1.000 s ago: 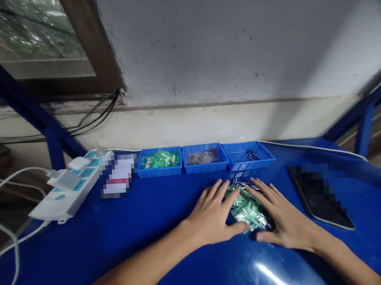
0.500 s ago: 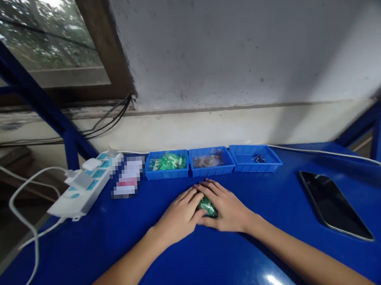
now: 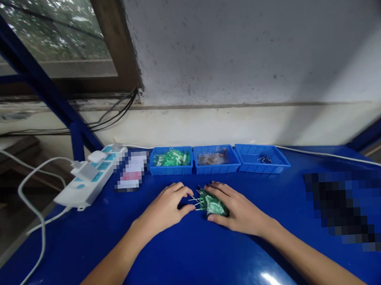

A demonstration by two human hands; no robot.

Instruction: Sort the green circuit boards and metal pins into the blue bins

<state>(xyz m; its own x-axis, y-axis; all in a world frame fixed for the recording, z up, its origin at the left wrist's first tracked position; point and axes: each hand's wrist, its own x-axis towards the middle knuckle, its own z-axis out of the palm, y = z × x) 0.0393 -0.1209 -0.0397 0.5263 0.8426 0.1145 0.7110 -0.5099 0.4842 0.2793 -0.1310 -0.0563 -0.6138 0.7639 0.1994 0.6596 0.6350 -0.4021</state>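
Note:
A green bundle in clear plastic lies on the blue table, with my right hand wrapped over its right side. Thin metal pins stick out of its left end. Just left of the pins, my left hand has its thumb and fingers curved apart, with nothing between them. Behind the hands stand three blue bins in a row: the left bin holds green and white packets, the middle bin brownish packets, and the right bin a few small dark metal pieces.
A white power strip with plugs and cables sits at the left. Beside it lies a blurred pale rectangular object. A pixelated dark object lies at the right. A white cable runs along the back edge.
My left hand has come off the green bundle and moved left, its fingers now apart. The bundle remains under my right hand, and its pins now show. The camera view has shifted slightly.

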